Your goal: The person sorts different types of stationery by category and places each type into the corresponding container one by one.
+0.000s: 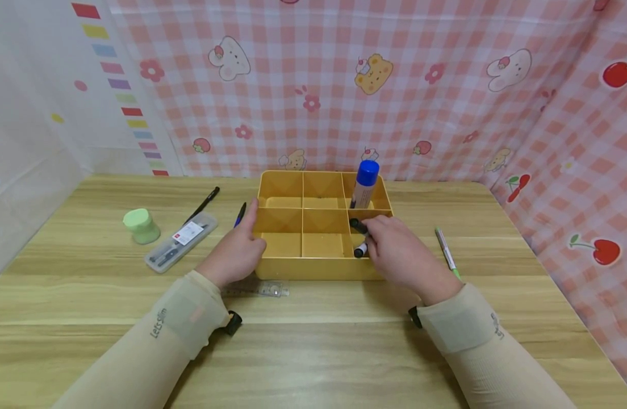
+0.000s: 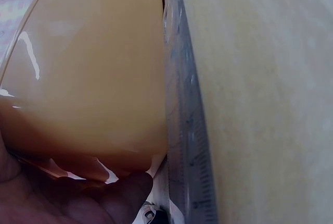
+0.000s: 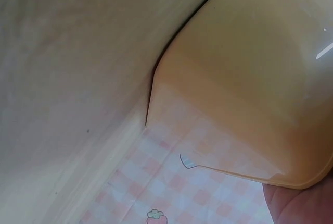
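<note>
Box [image 1: 318, 269] stood ahead of you, and the step in hand looked like placing markers in its front-right compartment [image 1: 355, 238]. Your right hand [image 1: 401, 254] reached there, thumb and fingers pinched on a dark marker [image 1: 358, 225] above a black-capped marker [image 1: 362, 250]; your left hand [image 1: 237, 251] held its forefinger straight against the left wall. Release probably came next, avoiding the divider and glue stick [image 1: 366, 184] behind. Open room lay in front, beyond the ruler [image 1: 274, 289].
</note>
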A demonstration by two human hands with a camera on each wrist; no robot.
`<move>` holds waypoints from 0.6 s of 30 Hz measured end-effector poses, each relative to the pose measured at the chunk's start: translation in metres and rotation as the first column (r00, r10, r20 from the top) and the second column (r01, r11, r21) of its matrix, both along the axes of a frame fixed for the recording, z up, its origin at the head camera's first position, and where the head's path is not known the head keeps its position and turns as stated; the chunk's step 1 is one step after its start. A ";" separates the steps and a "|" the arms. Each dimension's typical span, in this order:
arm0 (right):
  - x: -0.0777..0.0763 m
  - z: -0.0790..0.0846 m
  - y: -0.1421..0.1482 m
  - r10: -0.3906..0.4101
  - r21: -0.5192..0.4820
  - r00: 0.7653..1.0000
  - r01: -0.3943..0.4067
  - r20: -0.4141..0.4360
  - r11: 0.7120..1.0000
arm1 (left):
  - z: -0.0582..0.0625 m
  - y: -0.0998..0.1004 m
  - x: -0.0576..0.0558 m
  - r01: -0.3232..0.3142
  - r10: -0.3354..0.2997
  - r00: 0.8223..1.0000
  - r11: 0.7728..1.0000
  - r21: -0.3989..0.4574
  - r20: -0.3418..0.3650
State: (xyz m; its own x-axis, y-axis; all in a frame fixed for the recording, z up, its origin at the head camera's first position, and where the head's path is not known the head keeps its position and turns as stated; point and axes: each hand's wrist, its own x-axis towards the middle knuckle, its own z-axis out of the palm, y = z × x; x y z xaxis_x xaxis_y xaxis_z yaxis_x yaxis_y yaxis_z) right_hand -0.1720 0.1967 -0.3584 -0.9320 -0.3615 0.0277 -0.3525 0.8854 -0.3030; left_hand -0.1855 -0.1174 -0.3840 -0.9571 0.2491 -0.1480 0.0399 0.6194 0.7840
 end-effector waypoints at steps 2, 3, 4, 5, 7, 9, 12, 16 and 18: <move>0.000 0.000 0.000 0.003 0.002 1.000 -0.003 0.000 1.000 | 0.000 0.000 0.000 0.001 -0.001 1.000 1.000 0.002 0.002; 0.000 0.000 0.000 0.004 0.003 1.000 -0.004 -0.001 1.000 | 0.000 0.000 0.000 0.000 0.000 1.000 1.000 0.003 0.002; 0.000 0.000 0.000 0.003 0.003 1.000 -0.003 -0.001 1.000 | 0.000 0.000 0.000 -0.001 0.001 1.000 1.000 0.003 0.002; 0.000 0.000 0.000 0.004 0.003 1.000 -0.004 -0.001 1.000 | 0.000 0.000 0.000 0.000 0.000 1.000 1.000 0.004 0.003; -0.001 0.000 0.000 0.004 0.001 1.000 -0.004 -0.001 1.000 | 0.000 0.000 0.000 -0.001 0.001 1.000 1.000 0.003 0.005; -0.001 0.000 0.000 0.004 -0.001 1.000 -0.004 -0.001 1.000 | 0.000 0.000 0.000 -0.001 0.001 1.000 1.000 0.005 0.008; 0.000 0.000 0.000 0.003 -0.002 1.000 -0.003 0.001 1.000 | 0.001 0.000 0.000 -0.001 0.001 1.000 1.000 0.006 0.010; 0.000 0.000 0.000 0.003 -0.004 1.000 -0.003 -0.002 1.000 | 0.001 0.000 0.000 -0.003 0.003 1.000 1.000 0.009 0.007; 0.000 0.000 0.000 0.004 -0.006 1.000 -0.004 -0.006 1.000 | 0.001 0.000 0.000 -0.005 0.004 1.000 1.000 0.010 0.006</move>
State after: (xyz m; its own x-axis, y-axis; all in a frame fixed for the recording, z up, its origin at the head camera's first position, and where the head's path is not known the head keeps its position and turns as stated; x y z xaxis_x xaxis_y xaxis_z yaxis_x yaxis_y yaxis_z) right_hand -0.1719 0.1968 -0.3587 -0.9303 -0.3650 0.0351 -0.3577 0.8821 -0.3064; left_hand -0.1850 -0.1173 -0.3833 -0.9573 0.2463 -0.1513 0.0323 0.6113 0.7907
